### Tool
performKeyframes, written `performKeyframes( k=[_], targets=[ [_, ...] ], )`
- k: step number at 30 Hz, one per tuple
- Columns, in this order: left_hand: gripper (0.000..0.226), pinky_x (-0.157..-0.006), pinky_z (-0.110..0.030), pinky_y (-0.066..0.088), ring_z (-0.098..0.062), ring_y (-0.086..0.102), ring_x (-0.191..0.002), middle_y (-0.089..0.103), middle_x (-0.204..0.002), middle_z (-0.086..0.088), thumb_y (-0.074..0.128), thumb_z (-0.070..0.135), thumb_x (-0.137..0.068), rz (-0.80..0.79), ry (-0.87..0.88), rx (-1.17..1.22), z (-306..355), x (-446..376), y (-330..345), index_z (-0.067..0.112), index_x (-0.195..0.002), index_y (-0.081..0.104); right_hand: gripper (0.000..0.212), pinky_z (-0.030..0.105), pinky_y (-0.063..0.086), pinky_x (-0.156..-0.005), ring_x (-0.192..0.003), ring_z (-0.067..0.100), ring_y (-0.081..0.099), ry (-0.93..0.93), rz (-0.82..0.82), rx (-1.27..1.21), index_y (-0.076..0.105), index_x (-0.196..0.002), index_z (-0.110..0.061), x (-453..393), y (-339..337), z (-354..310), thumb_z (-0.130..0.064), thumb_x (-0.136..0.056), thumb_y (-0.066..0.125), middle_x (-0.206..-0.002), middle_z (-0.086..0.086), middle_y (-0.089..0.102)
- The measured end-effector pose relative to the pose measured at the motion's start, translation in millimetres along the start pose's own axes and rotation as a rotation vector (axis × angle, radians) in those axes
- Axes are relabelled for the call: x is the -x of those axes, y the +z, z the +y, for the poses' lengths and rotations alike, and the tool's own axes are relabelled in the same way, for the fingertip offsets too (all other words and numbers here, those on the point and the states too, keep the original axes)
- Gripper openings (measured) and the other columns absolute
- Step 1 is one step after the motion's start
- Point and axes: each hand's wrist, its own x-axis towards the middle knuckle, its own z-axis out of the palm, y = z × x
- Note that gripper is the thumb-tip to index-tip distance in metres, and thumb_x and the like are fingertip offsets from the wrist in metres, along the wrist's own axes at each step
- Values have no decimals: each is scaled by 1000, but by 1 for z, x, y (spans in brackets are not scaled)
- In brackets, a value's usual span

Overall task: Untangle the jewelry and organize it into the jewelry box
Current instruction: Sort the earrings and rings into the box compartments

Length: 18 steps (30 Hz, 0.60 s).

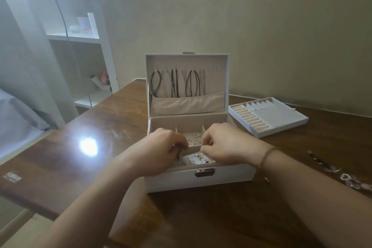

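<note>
Forearms: nearest to us, both bare forearms reach forward over the wooden table (100, 127) toward the box; a thin cord bracelet (265, 154) circles the right wrist.
Left hand: we see the left hand (161, 147) over the left part of the box's lower section, fingers curled downward; a small glint shows at the fingertips, but we cannot tell whether they pinch anything.
Right hand: the right hand (223, 145) sits over the right part of the lower section, fingers curled with the tips drawn close together near the middle; what they grip, if anything, is too small for us to make out.
Jewelry box: the white jewelry box (201, 179) stands open in the middle of the table, its lid upright and a metal clasp on its front wall.
Lid: several dark cord necklaces (175, 83) hang in a row inside the lid, their lower ends tucked into a fabric pocket.
Compartments: between the hands we see thin gold hoops (194, 140) in a rear middle compartment, and small rings and studs (198, 158) in the front middle one.
Tray: a white insert tray (281, 115) with ring rolls lies on the table just right of the box.
Loose jewelry: a tangle of chains (342, 175) lies on the table at the far right, well apart from the box.
Background: a white shelf unit (84, 36) stands left of the table against the wall.
</note>
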Motion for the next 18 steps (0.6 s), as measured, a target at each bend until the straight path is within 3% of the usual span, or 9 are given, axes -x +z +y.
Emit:
performKeyframes(
  k=[3,5,8,12,16,18],
  targets=[
    [26,-85,-20,43,-4,50,-95,60,-102,16,46,21,-97,13,31,-11,3,4,3,27,-110,69,14,6,43,-63,-73,-3,58,-36,234,-141,72,-87,-25,22,-21,23,-22,-93,60,-79,-16,64],
    [37,-92,-29,43,-6,48,-101,59,-105,18,37,51,-96,-30,46,-84,9,8,5,32,-108,67,12,6,41,-61,-74,-2,58,-57,451,-246,72,-81,-24,43,-29,49,-20,-90,65,-77,-17,66],
    [79,-97,-34,38,-6,44,-111,58,-120,22,12,86,-78,-69,46,-227,20,10,9,42,-124,58,11,8,43,-62,-77,-1,61,-15,659,-333,73,-79,-25,78,-29,93,-18,-86,70,-76,-15,70],
    [86,-102,-32,35,-7,40,-123,51,-135,22,13,93,-73,-90,96,-329,33,0,16,46,-139,43,15,6,43,-56,-73,1,63,132,790,-376,71,-80,-30,107,-10,145,-17,-87,70,-77,-22,68],
    [106,-105,-26,34,-1,40,-128,46,-139,28,0,99,-58,-114,104,-316,34,-7,22,46,-132,54,13,6,44,-53,-75,2,62,172,859,-389,71,-82,-28,120,10,168,-16,-88,69,-73,-13,68],
    [102,-106,-22,34,1,42,-128,47,-138,29,7,98,-59,-130,78,-237,31,-7,22,45,-128,58,10,5,43,-54,-74,2,62,164,865,-364,73,-84,-24,123,12,175,-15,-87,70,-75,-11,69]
  ],
)
